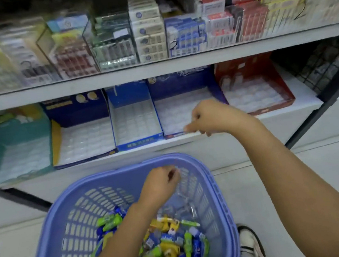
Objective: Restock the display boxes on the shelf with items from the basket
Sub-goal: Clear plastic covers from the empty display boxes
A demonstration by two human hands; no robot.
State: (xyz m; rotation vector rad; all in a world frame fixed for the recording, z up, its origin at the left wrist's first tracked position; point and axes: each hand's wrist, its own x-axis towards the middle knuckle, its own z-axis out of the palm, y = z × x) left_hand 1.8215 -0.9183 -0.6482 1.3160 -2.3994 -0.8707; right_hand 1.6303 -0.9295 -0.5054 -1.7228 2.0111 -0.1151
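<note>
basket long axis toward shelf; left hand inside.

Boxed goods fill the upper shelf; a sneaker shows below.

My right hand reaches to the lower shelf, fingers curled at the front edge of the dark blue display box, whose white tray looks bare. Beside it stand a red box, a blue box, a yellow-edged box and a teal box. My left hand is closed above the purple basket, apparently pinching something clear; small green, yellow and blue items lie in it.
</note>
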